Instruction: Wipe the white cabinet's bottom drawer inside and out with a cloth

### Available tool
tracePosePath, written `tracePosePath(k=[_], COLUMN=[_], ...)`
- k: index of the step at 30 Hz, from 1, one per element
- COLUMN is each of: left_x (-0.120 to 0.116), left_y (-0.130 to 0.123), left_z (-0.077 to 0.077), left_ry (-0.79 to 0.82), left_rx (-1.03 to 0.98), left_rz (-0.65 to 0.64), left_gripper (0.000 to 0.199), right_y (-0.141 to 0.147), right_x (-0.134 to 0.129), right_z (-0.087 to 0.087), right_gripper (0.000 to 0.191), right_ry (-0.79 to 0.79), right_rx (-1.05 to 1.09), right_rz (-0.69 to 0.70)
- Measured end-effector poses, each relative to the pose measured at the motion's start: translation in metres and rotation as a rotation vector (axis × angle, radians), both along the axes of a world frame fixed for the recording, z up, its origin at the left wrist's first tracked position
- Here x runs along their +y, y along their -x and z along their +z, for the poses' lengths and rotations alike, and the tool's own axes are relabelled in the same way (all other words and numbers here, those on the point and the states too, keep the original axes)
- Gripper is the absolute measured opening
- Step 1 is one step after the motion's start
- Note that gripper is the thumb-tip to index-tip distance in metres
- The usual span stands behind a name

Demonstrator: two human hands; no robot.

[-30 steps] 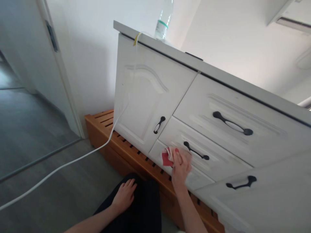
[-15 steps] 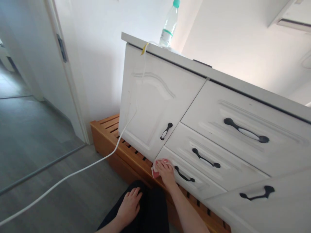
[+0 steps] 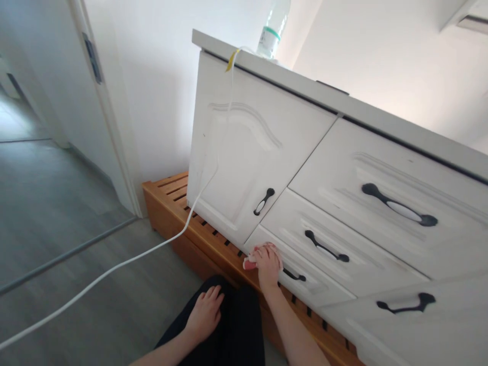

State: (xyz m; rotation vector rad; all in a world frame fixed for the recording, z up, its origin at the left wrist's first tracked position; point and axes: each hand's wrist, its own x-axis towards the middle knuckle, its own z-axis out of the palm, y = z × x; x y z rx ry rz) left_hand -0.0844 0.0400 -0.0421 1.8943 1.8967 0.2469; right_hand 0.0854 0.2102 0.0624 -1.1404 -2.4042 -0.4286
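My right hand [image 3: 268, 265] presses a red-and-white cloth [image 3: 250, 264] against the lowest small drawer [image 3: 320, 282] of a white cabinet [image 3: 236, 152]. The fingers are bent over the cloth and cover much of it. Beside them, the left end of that drawer's black handle [image 3: 295, 275] is hidden by the hand and cloth. My left hand [image 3: 206, 312] lies on my dark-trousered knee, fingers laid out and holding nothing.
The cabinet stands on a slatted wooden bench [image 3: 198, 239]. A white cable [image 3: 152, 249] drops from the cabinet top and crosses to the lower left. On top are a clear bottle [image 3: 271, 38] and a dark flat object [image 3: 332, 87]. A door frame [image 3: 110, 117] is at left.
My right hand has moved the cloth slightly right along the lowest drawer, now covering part of its handle. The view has tilted a little downward. My left hand stays on the knee.
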Motion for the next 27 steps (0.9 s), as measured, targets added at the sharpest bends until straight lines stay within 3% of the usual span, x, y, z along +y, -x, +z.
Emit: tracePosePath(k=[3, 6, 8, 10, 12, 15, 17, 21, 27], left_x=[0.001, 0.003, 0.003, 0.001, -0.001, -0.003, -0.002, 0.001, 0.003], left_y=[0.000, -0.003, -0.004, -0.003, -0.002, 0.002, 0.005, 0.004, 0.001], left_z=[0.001, 0.002, 0.002, 0.001, -0.003, -0.008, -0.010, -0.006, -0.009], left_ry=[0.001, 0.008, 0.004, 0.002, 0.007, 0.009, 0.000, 0.005, -0.004], left_rx=[0.007, 0.013, 0.016, 0.023, 0.031, 0.036, 0.045, 0.078, 0.125], left_rz=[0.013, -0.001, -0.014, -0.009, 0.002, 0.008, 0.011, 0.013, -0.025], left_gripper=[0.059, 0.059, 0.058, 0.058, 0.058, 0.059, 0.057, 0.054, 0.054], right_y=[0.002, 0.012, 0.021, 0.028, 0.030, 0.026, 0.019, -0.012, -0.049], right_x=[0.001, 0.011, 0.020, 0.029, 0.034, 0.036, 0.035, 0.030, 0.011], right_z=[0.021, 0.045, 0.048, 0.035, 0.010, -0.028, -0.042, -0.043, -0.051], right_gripper=[0.018, 0.034, 0.047, 0.055, 0.058, 0.054, 0.050, 0.052, 0.055], right_ry=[0.033, -0.062, -0.143, -0.129, -0.033, 0.065, 0.086, 0.110, 0.146], right_rx=[-0.018, 0.052, 0.071, -0.022, -0.169, -0.274, -0.288, -0.294, -0.303], right_rz=[0.080, 0.045, 0.009, 0.049, 0.164, 0.287, 0.318, 0.308, 0.166])
